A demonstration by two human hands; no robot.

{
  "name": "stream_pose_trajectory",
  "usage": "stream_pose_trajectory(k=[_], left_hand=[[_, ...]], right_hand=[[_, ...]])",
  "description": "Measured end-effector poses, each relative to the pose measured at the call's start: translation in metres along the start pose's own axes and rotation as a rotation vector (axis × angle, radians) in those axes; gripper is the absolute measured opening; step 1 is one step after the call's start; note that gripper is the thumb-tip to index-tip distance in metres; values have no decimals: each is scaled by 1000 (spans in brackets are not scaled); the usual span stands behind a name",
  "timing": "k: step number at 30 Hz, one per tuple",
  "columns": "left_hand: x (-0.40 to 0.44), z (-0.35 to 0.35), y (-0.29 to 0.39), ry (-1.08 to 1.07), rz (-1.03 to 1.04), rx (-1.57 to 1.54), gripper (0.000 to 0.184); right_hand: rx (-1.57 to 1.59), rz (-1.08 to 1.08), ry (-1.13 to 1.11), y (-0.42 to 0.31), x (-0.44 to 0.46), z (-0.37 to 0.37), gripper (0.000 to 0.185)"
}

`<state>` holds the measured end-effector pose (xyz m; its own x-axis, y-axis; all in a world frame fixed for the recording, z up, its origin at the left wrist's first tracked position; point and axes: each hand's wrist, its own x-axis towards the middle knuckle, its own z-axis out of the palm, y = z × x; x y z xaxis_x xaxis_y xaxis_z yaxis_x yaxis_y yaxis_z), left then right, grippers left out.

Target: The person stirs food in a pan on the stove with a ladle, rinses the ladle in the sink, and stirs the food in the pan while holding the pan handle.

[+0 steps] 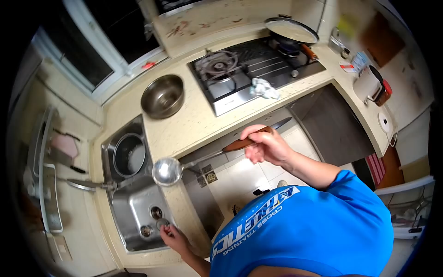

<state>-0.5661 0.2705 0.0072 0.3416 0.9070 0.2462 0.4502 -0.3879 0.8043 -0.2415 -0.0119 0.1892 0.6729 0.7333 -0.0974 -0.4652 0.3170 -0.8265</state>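
A kitchen is seen from above through a wide, round lens. A dark metal pot sits in the upper, smaller basin of a steel sink; its inside looks grey and shiny, and whether liquid lies in it cannot be told. The larger basin beside it shows two round drain openings. A wide steel bowl stands on the pale counter between the sink and a black gas stove. On the stove's far burner rests a wok with a pale, cloudy surface within its rim, either liquid or a lid. A crumpled cloth lies on the stove's front edge.

The person wears a blue T-shirt. The right forearm reaches across in front of the body, and the right hand has its fingers curled around the brown wooden handle of a ladle. The ladle slants down to the left, its shiny round head above the counter edge beside the sink, well apart from the left hand. That hand is low at the larger basin's edge, fingers partly curled, a small round metal piece at the fingertips; whether it is gripped cannot be told.
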Motion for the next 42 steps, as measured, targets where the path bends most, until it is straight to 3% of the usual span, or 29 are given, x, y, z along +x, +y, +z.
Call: stream_pose_trajectory(k=[3, 9, 11, 15, 24, 31, 37, 42], left_hand=[[-2, 24, 43, 35, 115, 39, 28], [-52, 141, 183, -456, 258, -153, 22], [-75, 170, 224, -582, 349, -80, 21], [-111, 220, 256, -672, 341, -166, 21], [-145, 294, 333, -971, 603, -24, 22], [-149, 372, 371, -1093, 664, -108, 21], [-134, 446, 403, -1105, 652, -190, 21], [-118, 483, 433, -1071, 629, -272, 20]], right_hand=[[106, -174, 55, -39, -36, -58, 24], [113, -516, 237, -99, -110, -166, 26], [105, -580, 303, -118, -135, -192, 27], [92, -708, 391, -153, -176, -233, 27], [222, -878, 661, -184, -222, -303, 29], [188, -981, 760, -231, -199, -352, 29], [-42, -1035, 835, -287, -126, -387, 29], [-507, -961, 836, -313, -52, -393, 24]])
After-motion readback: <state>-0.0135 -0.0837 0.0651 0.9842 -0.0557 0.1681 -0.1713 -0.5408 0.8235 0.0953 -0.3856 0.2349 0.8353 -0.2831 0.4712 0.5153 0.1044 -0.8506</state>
